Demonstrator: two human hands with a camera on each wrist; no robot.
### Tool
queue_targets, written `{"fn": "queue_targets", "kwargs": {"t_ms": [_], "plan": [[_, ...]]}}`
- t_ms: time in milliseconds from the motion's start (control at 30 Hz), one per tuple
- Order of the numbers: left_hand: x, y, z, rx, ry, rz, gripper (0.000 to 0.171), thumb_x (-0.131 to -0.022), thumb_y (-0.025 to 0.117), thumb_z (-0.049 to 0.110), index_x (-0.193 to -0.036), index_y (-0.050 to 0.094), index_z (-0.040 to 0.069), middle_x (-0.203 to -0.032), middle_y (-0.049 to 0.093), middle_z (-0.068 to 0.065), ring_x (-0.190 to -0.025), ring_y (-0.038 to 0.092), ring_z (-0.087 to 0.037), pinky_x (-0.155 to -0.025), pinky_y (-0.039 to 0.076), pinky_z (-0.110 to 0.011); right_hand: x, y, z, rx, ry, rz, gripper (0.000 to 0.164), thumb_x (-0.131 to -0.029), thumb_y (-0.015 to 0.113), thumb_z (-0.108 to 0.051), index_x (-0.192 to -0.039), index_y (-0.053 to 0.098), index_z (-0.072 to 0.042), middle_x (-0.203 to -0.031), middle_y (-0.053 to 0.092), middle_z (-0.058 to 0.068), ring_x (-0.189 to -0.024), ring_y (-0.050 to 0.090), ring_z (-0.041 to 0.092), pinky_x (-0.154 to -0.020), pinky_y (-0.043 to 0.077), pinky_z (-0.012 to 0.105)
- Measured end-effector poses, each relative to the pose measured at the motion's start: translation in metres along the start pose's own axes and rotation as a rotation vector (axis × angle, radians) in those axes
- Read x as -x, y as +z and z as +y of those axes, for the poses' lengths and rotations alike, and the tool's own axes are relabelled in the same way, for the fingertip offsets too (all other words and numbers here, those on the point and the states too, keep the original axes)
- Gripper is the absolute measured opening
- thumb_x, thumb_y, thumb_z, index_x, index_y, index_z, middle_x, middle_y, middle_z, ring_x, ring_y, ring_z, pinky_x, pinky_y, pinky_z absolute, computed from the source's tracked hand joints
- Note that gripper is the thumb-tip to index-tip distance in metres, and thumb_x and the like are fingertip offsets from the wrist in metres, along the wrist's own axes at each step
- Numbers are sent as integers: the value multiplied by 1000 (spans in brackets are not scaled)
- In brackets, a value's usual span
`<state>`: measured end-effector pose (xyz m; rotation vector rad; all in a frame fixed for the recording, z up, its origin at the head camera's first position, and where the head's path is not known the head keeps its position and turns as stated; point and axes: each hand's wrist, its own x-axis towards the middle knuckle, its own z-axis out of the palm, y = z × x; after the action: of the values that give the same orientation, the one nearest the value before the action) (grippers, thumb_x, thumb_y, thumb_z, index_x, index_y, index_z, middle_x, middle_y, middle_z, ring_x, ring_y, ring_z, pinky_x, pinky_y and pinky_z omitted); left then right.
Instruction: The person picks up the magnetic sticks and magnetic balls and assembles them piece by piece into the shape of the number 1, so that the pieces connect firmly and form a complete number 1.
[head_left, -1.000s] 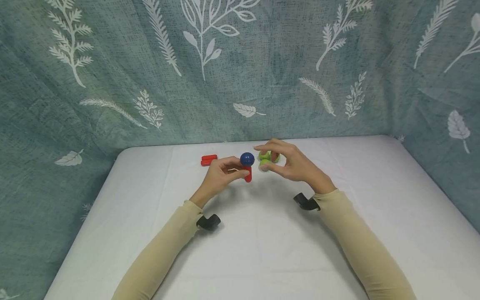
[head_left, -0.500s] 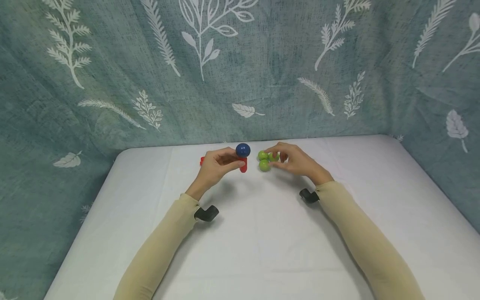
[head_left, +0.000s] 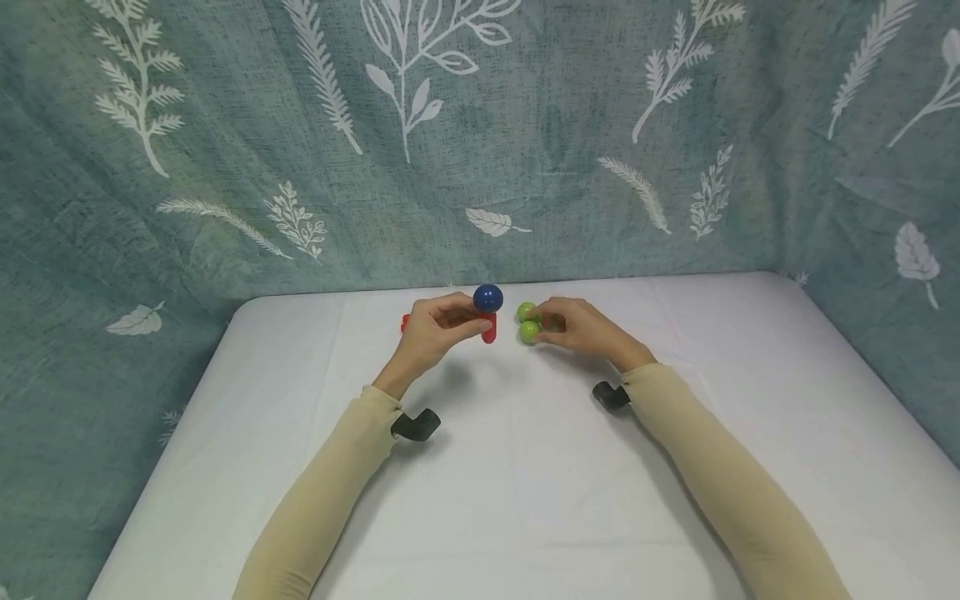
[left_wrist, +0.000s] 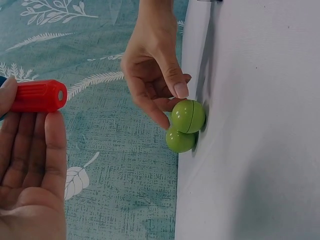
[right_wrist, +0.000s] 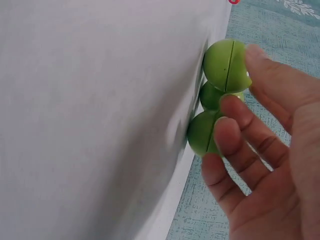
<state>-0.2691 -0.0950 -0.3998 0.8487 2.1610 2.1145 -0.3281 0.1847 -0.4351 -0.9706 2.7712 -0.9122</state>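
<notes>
No text, label, brand, number or sign can be read in any of the three views.

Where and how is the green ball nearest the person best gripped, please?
I'd probably pinch the nearest ball left and right at mid-height: it is round and widest there. Come from the near side, since the other green balls sit behind it.
</notes>
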Motion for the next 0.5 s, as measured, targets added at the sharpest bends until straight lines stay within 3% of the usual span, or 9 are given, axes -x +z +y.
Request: {"fn": "queue_targets", "kwargs": {"t_ms": [300,500], "plan": [[-1,-1,-2,5,14,2,24,-85,75,4,-108,70,-4,-98,72,4,-88,70,-17,-85,58,-31,0,2,1,6,73,-25,33,-89,73,-15,-122,67,-12,-94,65,4,-83,56,18,-76,49,34],[-1,-1,-3,-2,10,11,25,-85,75,4,-108,69,-5,-97,71,4,-88,70,-16,-85,58,-31,0,2,0,-2,59,-36,32,-89,73,-14,-120,67,-12,-89,63,3,-78,53,18,-71,47,33]]}}
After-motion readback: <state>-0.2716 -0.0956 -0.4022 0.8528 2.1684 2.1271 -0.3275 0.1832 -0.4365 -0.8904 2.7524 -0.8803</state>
